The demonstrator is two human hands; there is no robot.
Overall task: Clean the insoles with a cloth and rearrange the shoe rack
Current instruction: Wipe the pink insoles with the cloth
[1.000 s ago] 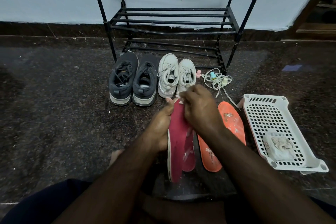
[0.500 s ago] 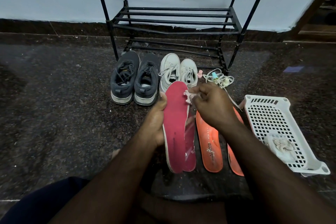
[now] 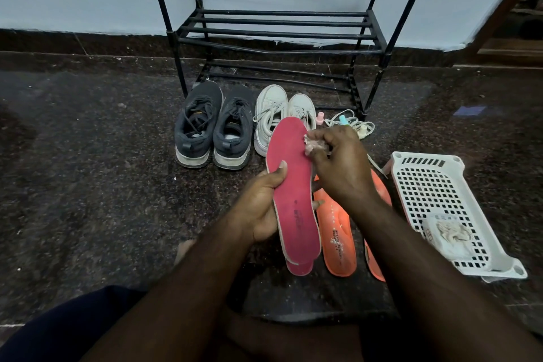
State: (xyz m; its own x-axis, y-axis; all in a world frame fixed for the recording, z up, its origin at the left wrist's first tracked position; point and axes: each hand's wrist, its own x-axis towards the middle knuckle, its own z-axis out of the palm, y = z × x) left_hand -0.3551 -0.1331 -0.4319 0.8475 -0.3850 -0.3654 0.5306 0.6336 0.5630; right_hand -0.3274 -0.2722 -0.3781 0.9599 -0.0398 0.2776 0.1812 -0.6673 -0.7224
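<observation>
Black metal tubing forms the shoe rack (image 3: 282, 35), set against the pale wall on the dark speckled stone floor (image 3: 88, 170); no shoes are seen on its visible rails. A white perforated plastic basket (image 3: 435, 185) is placed on the floor at the right, with a crumpled pale cloth bundle (image 3: 448, 233) lying in its near end. A pair of dark grey sneakers (image 3: 214, 129) is lined up in front of the rack's left leg, heels toward the camera, and a pair of white sneakers (image 3: 274, 114) is set just beside them to the right. A red insole (image 3: 293, 185) is held raised above the floor, top face toward the camera, toe end up and overlapping the white sneakers in view. It is gripped along its left edge by the left hand (image 3: 261, 209), thumb laid across the face and fingers curled behind. A second red insole (image 3: 301, 269) is seen only as a heel end beneath the first. Two orange insoles (image 3: 338, 232) are laid on the floor just to the right, partly covered by the right forearm. The right hand (image 3: 338, 161) is closed around a small wadded cloth (image 3: 316, 144), which is pressed to the red insole's right edge near the toe. A tangle of white laces (image 3: 352, 123) is noted beside the rack's right leg, with a small pink object (image 3: 319, 118) next to it, too small to identify.
</observation>
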